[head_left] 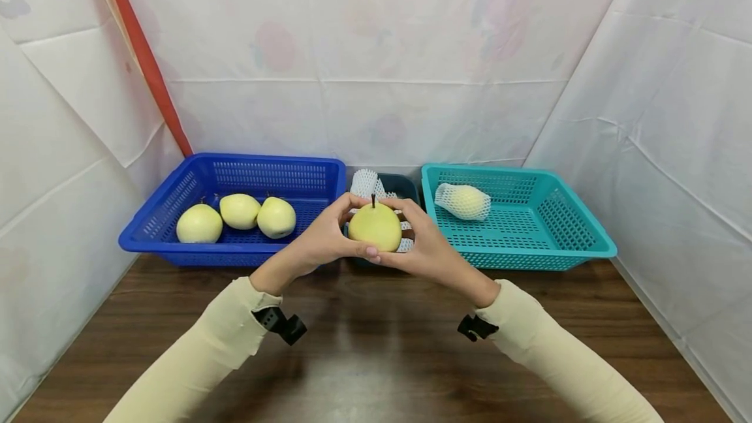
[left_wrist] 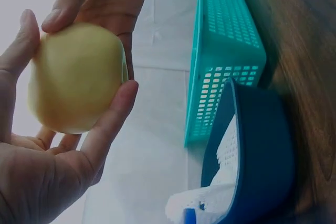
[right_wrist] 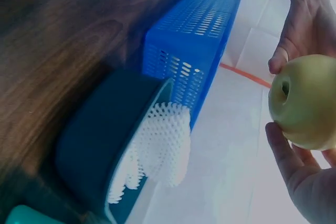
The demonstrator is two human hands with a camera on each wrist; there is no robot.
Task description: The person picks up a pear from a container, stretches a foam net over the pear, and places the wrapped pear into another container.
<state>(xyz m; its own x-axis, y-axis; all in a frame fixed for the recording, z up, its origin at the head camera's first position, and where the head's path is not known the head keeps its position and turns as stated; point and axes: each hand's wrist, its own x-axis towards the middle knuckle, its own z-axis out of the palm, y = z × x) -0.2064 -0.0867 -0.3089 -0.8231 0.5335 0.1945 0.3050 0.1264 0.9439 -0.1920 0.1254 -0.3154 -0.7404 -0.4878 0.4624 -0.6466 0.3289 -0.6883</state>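
Note:
A round yellow pear [head_left: 375, 226] with a dark stem is held up between both hands, its stem pointing upward. My left hand [head_left: 320, 235] grips it from the left, thumb low at its front and fingers curved round the side. From the other side my right hand [head_left: 431, 247] grips the same pear, the two thumbs close together beneath it. In the right wrist view the hollow in the underside of the pear [right_wrist: 310, 100] shows. Behind the hands stands a dark teal bin [head_left: 405, 187] with white foam net sleeves [head_left: 365, 183], partly hidden by the fingers.
On the left a blue basket [head_left: 235, 256] holds several bare pears [head_left: 200, 224]. A turquoise basket [head_left: 517, 260] on the right holds one pear in a foam net [head_left: 464, 202]. The baskets stand on a brown wooden table [head_left: 364, 358] against white sheeting [head_left: 364, 103].

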